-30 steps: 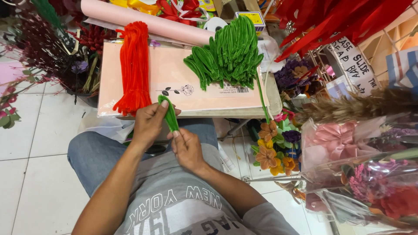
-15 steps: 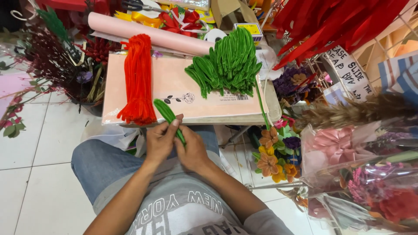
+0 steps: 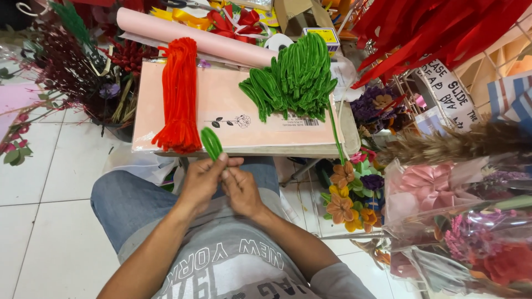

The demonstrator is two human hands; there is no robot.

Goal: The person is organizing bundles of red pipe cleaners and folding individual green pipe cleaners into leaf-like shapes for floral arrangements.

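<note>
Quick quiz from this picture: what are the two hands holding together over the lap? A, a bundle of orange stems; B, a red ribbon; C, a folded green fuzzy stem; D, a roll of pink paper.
C: the left hand and right hand pinch a folded green fuzzy stem; the orange bundle lies untouched on the pink board.

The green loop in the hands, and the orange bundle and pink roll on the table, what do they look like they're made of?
Green loop: fuzzy chenille stem, likely wire-cored, since it holds a bend; pinched by the left hand and right hand.
Orange bundle: the same kind of fuzzy stems, matte, ends curled.
Pink roll: smooth matte sheet, probably wrapping paper.
</note>
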